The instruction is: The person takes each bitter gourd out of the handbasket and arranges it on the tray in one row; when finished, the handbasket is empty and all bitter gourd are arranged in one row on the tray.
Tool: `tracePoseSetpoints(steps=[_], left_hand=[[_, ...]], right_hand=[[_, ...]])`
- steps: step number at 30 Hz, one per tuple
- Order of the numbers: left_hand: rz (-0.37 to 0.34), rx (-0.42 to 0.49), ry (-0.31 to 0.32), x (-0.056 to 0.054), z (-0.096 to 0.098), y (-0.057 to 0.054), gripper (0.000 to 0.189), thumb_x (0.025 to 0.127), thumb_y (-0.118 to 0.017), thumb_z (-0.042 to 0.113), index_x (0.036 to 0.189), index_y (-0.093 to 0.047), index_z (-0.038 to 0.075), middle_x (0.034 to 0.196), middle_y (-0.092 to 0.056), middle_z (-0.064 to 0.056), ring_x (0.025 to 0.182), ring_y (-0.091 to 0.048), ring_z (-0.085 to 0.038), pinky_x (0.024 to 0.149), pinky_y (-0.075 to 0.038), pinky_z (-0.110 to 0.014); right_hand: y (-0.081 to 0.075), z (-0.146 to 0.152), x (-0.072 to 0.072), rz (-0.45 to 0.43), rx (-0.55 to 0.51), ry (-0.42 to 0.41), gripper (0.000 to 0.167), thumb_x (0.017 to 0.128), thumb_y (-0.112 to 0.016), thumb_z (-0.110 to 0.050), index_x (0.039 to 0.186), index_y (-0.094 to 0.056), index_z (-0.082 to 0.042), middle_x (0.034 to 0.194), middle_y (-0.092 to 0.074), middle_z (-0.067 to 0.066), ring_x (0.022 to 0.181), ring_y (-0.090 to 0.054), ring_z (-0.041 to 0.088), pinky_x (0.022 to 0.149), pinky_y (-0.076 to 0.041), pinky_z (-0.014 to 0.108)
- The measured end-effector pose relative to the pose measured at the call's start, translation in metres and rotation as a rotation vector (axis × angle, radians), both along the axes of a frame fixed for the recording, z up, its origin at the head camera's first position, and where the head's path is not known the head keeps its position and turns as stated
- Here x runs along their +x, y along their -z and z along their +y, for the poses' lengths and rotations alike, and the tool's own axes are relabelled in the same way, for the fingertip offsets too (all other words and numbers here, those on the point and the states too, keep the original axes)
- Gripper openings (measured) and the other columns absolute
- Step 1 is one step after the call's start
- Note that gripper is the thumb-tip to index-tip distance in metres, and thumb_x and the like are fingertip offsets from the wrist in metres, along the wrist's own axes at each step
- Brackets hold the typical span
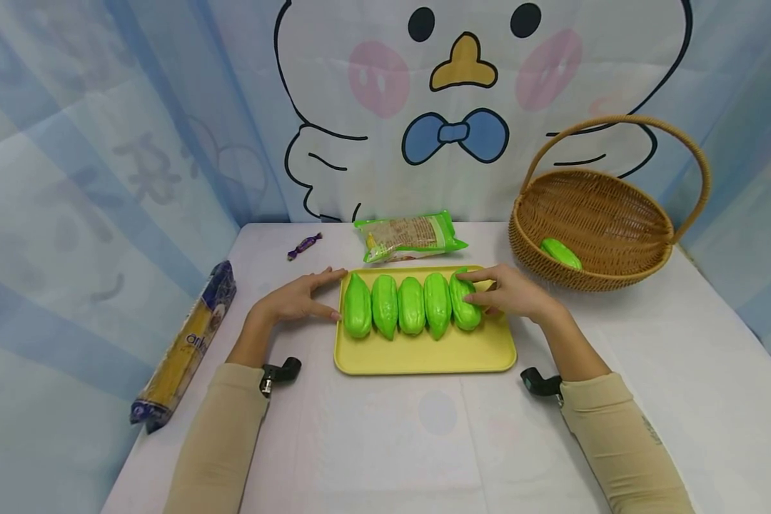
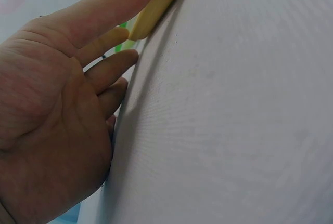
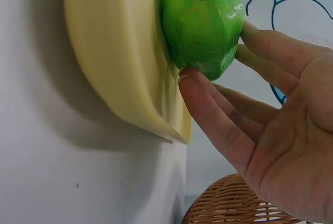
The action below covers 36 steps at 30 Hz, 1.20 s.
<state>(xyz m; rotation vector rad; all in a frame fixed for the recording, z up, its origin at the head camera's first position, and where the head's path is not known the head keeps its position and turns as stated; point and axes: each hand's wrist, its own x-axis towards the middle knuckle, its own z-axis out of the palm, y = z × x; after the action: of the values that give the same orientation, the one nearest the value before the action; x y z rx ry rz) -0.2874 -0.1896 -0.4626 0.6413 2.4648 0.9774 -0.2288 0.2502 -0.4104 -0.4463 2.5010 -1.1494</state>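
Several glossy green toy fruits (image 1: 411, 306), papaya-like with pointed ends, lie in a row on a shallow yellow tray (image 1: 424, 360). My left hand (image 1: 302, 294) is spread at the tray's left edge. Its thumb rests on the rim, and in the left wrist view the hand (image 2: 57, 94) has nothing in its palm. My right hand (image 1: 510, 291) touches the rightmost fruit (image 1: 465, 308), which leans slightly in the row. In the right wrist view, fairly straight fingers (image 3: 218, 115) meet the top and outer side of that fruit (image 3: 203, 26).
A wicker basket (image 1: 594, 221) with a tall handle stands at the back right, holding another green fruit (image 1: 561, 253). Behind the tray lies a green-edged food packet (image 1: 411, 238), with a purple wrapped candy (image 1: 305, 246) left of it. A long yellow-blue package (image 1: 186, 346) lies along the left edge.
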Motion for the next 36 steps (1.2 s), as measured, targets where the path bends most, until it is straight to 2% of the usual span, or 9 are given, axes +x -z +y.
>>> tracePoseSetpoints(steps=[10, 16, 19, 23, 28, 31, 34, 36], left_hand=[[0.005, -0.006, 0.001, -0.001, 0.000, 0.000, 0.101, 0.079, -0.090, 0.047, 0.163, -0.035, 0.033, 0.175, -0.015, -0.007, 0.164, -0.008, -0.029, 0.131, -0.005, -0.061], [0.005, -0.005, 0.002, -0.001, 0.000, 0.001, 0.102, 0.079, -0.090, 0.048, 0.163, -0.035, 0.033, 0.175, -0.015, -0.007, 0.164, -0.008, -0.029, 0.131, -0.003, -0.061], [0.003, -0.004, 0.001, -0.001, 0.000, 0.001, 0.102, 0.079, -0.090, 0.048, 0.163, -0.035, 0.033, 0.175, -0.015, -0.006, 0.164, -0.007, -0.029, 0.131, -0.002, -0.061], [0.005, -0.013, -0.001, -0.001, -0.001, 0.001, 0.102, 0.079, -0.089, 0.050, 0.164, -0.035, 0.034, 0.175, -0.014, -0.007, 0.164, -0.006, -0.031, 0.131, -0.001, -0.062], [0.013, -0.013, 0.001, -0.001, -0.001, 0.001, 0.102, 0.079, -0.089, 0.050, 0.164, -0.035, 0.033, 0.175, -0.015, -0.007, 0.164, -0.007, -0.030, 0.131, -0.001, -0.061], [0.014, -0.011, 0.005, -0.001, -0.001, 0.001, 0.102, 0.079, -0.089, 0.050, 0.164, -0.035, 0.033, 0.175, -0.015, -0.007, 0.164, -0.007, -0.030, 0.131, -0.001, -0.061], [0.014, -0.012, 0.006, 0.000, -0.001, 0.001, 0.102, 0.079, -0.089, 0.050, 0.164, -0.035, 0.032, 0.175, -0.014, -0.008, 0.164, -0.007, -0.031, 0.131, -0.002, -0.062], [0.014, -0.013, 0.004, 0.000, -0.001, 0.001, 0.102, 0.079, -0.089, 0.049, 0.164, -0.035, 0.032, 0.175, -0.014, -0.008, 0.163, -0.007, -0.031, 0.131, -0.002, -0.062]], right_hand=[[-0.001, 0.000, 0.000, -0.015, -0.007, 0.004, 0.054, 0.099, -0.072, -0.025, 0.149, -0.058, -0.008, 0.129, -0.065, 0.021, 0.081, -0.071, 0.027, 0.075, -0.062, 0.042], [-0.003, 0.003, 0.000, 0.001, 0.054, 0.059, 0.057, 0.098, -0.074, -0.033, 0.151, -0.058, -0.017, 0.111, -0.071, 0.018, 0.081, -0.071, 0.029, 0.071, -0.059, 0.039], [-0.010, 0.006, 0.003, 0.060, 0.087, 0.095, 0.057, 0.098, -0.074, -0.037, 0.150, -0.059, -0.021, 0.115, -0.071, 0.017, 0.088, -0.069, 0.030, 0.070, -0.056, 0.036], [-0.026, 0.011, 0.009, 0.182, 0.051, 0.109, 0.052, 0.100, -0.071, -0.036, 0.149, -0.060, -0.024, 0.122, -0.071, 0.015, 0.095, -0.068, 0.030, 0.073, -0.053, 0.035], [-0.044, 0.025, 0.015, 0.393, -0.063, 0.184, 0.045, 0.100, -0.072, -0.024, 0.144, -0.065, -0.025, 0.133, -0.069, 0.006, 0.101, -0.066, 0.011, 0.076, -0.053, 0.024], [-0.052, 0.041, 0.014, 0.499, -0.103, 0.252, 0.044, 0.099, -0.073, -0.020, 0.143, -0.066, -0.023, 0.140, -0.066, 0.005, 0.105, -0.063, 0.000, 0.080, -0.051, 0.014], [-0.058, 0.060, 0.009, 0.533, -0.111, 0.318, 0.046, 0.100, -0.072, -0.024, 0.145, -0.065, -0.022, 0.142, -0.064, 0.006, 0.106, -0.061, -0.002, 0.081, -0.050, 0.010], [-0.061, 0.074, 0.005, 0.522, -0.087, 0.365, 0.047, 0.101, -0.071, -0.030, 0.147, -0.063, -0.026, 0.144, -0.063, 0.004, 0.108, -0.058, -0.001, 0.080, -0.049, 0.010]])
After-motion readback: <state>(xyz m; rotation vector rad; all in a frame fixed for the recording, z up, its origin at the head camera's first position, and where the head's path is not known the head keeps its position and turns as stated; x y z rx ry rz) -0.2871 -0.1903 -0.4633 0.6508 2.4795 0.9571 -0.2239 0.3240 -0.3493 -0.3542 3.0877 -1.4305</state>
